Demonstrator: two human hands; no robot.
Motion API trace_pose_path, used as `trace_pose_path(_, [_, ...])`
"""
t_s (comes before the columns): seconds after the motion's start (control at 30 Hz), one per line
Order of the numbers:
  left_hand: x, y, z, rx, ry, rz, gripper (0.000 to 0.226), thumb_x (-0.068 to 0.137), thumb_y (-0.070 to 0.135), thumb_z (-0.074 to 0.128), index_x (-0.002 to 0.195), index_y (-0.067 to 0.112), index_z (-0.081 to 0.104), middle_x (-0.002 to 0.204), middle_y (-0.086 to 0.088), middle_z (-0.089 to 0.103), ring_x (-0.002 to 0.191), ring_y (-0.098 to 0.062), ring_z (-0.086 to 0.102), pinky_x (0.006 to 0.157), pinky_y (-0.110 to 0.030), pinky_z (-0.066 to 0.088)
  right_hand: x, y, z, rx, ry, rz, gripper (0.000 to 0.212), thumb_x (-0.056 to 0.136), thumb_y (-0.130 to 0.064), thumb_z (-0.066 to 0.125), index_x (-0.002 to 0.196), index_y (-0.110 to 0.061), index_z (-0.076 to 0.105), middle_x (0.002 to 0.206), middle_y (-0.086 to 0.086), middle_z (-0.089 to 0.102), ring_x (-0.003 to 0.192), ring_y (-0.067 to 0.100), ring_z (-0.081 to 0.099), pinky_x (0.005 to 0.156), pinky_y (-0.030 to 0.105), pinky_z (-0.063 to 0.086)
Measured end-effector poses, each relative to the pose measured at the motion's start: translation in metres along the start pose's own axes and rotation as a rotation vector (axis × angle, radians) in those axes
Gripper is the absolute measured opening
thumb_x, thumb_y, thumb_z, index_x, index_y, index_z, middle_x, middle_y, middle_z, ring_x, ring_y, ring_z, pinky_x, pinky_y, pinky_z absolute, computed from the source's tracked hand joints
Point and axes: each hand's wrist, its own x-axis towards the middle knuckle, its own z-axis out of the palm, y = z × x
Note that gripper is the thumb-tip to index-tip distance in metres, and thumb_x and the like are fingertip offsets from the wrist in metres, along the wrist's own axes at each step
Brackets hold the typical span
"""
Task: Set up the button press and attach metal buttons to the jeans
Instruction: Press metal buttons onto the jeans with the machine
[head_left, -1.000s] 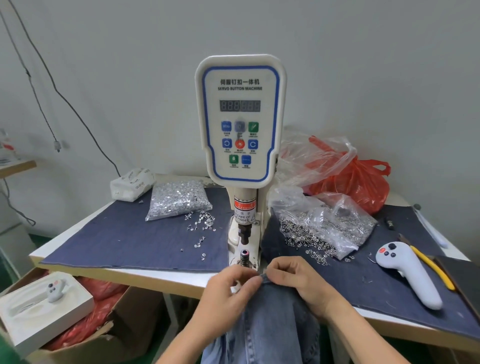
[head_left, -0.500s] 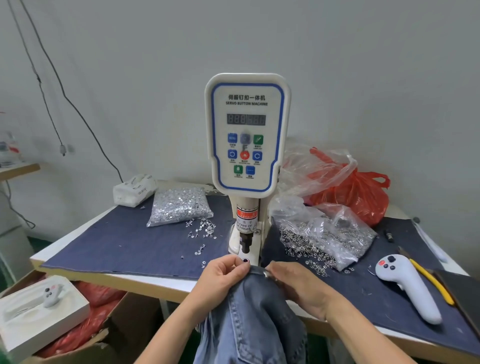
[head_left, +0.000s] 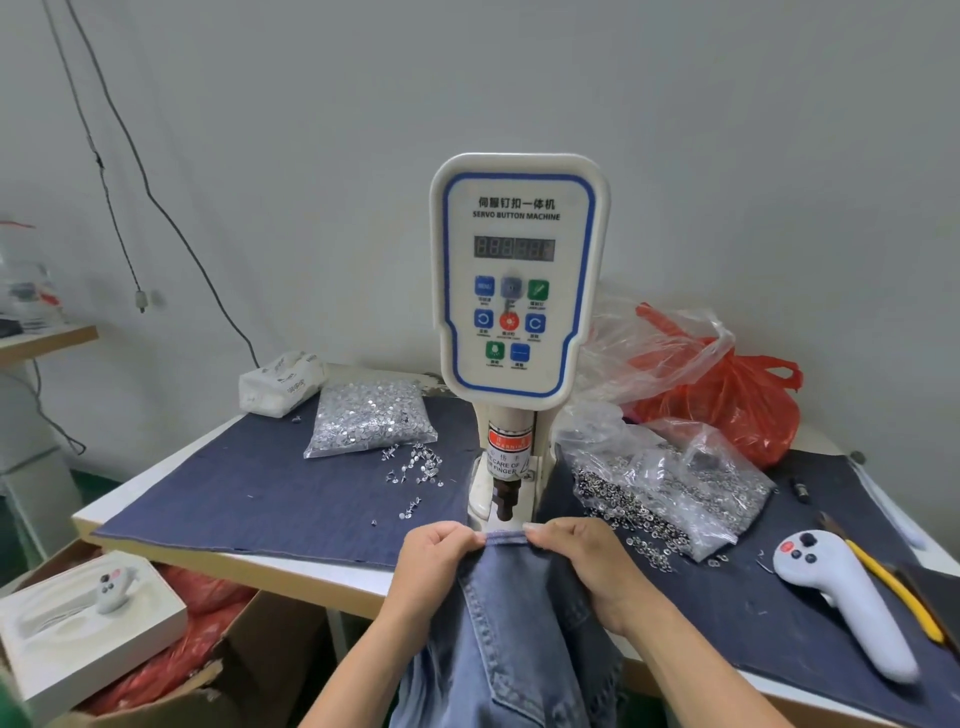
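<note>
Two hands are seen at the front edge of the table (head_left: 291, 564), each pinching the top edge of the jeans (head_left: 514, 629). The left hand (head_left: 434, 564) has its fingers curled and its thumb pressed onto the denim hem; the right hand (head_left: 584, 564) grips the same hem with fingers curled over it. Between them a short stretch of waistband is held taut and level, running left to right, directly under the punch of the button press (head_left: 519, 280). The long axis of the jeans runs from the press back towards the person, the legs hanging down off the table edge. A bag of silver tacks (head_left: 369, 418) lies left of the press, and a bag of metal buttons (head_left: 670, 483) lies to its right, both on the dark blue cloth (head_left: 249, 493).
</note>
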Motion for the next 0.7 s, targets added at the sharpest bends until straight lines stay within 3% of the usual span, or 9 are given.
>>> trace_pose_path(0.1, [0.003,-0.004,0.005,-0.062,0.066,-0.033,0.016,0.079,0.007,0.06,0.064,0.007,0.056,0.068,-0.008,0.045,0.067,-0.016,0.039,0.061,-0.028,0.031,0.003,0.002,0.001,0.006,-0.017,-0.013,0.029,0.082,-0.021,0.068,0.075,0.006,0.065,0.073,0.017,0.059,0.068,0.023,0.053,0.067,0.031,0.041])
trace_pose_path(0.23, [0.003,-0.008,0.01,-0.092,0.13,-0.048,0.023,0.079,0.008,0.058,0.058,0.008,0.05,0.063,-0.008,0.04,0.062,-0.017,0.035,0.058,-0.027,0.03,0.005,0.003,0.003,0.02,-0.033,-0.031,0.042,0.074,-0.032,0.068,0.08,0.009,0.063,0.076,0.019,0.056,0.069,0.023,0.051,0.066,0.03,0.04])
trace_pose_path(0.4, [-0.001,-0.011,0.015,-0.16,0.164,-0.009,0.044,0.081,-0.003,0.051,0.041,0.013,0.051,0.043,0.004,0.044,0.04,0.0,0.038,0.039,-0.012,0.033,0.009,0.011,-0.002,0.073,-0.121,-0.042,0.054,0.076,-0.033,0.066,0.089,0.02,0.058,0.084,0.022,0.053,0.073,0.026,0.048,0.064,0.031,0.039])
trace_pose_path(0.57, [-0.001,-0.014,0.013,-0.15,0.184,0.017,0.03,0.084,-0.006,0.047,0.055,0.002,0.053,0.05,-0.004,0.043,0.041,-0.002,0.036,0.041,-0.014,0.031,0.01,0.012,-0.002,-0.011,-0.155,-0.068,0.031,0.074,-0.034,0.067,0.067,-0.005,0.063,0.068,0.011,0.051,0.061,0.018,0.044,0.058,0.027,0.035])
trace_pose_path(0.7, [0.0,-0.018,0.011,-0.118,0.168,0.052,0.019,0.086,-0.003,0.046,0.073,0.001,0.06,0.067,-0.011,0.044,0.05,-0.007,0.036,0.044,-0.017,0.032,0.014,0.019,0.002,-0.079,-0.09,-0.13,0.041,0.074,-0.038,0.065,0.066,0.001,0.055,0.065,0.011,0.042,0.056,0.017,0.034,0.053,0.027,0.028])
